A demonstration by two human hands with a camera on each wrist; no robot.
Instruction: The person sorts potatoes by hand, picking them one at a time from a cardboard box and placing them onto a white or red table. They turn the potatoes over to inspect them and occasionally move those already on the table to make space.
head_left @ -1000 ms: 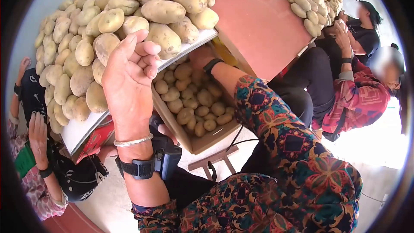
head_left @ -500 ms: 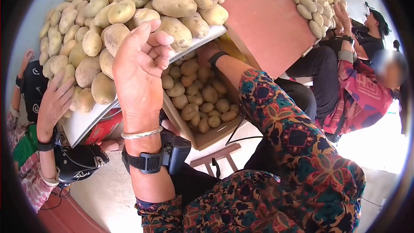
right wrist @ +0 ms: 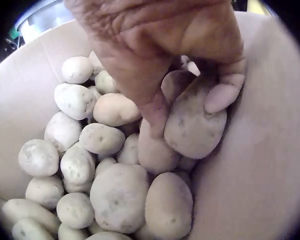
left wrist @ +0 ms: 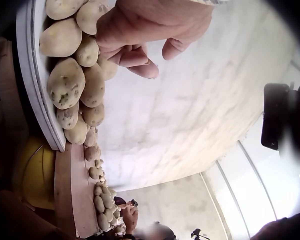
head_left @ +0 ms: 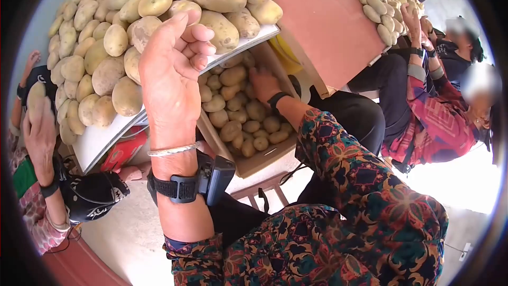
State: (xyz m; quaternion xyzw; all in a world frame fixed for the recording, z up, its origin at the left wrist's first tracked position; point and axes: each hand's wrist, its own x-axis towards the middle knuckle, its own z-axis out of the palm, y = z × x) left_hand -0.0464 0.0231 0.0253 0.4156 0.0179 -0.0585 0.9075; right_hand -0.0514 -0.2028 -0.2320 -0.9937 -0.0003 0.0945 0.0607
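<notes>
My left hand hovers in front of a big heap of potatoes, fingers loosely curled and holding nothing. In the left wrist view that hand overlaps the upper part of the heap. Down inside a cardboard box, my right hand reaches among several smaller potatoes. The right wrist view shows the right hand with fingertips on both sides of a potato, gripping it beside the box wall. Other potatoes lie close under and around it.
The heap sits on a white-edged board overhanging the box. A reddish table carries another potato pile. A yellow container stands behind the box. People sit at right; another person's hand holds a potato at left.
My right hand has shifted from the box's far corner slightly right and nearer, over the potatoes. My left hand stays raised. The person at left reached to the heap and now holds a potato.
</notes>
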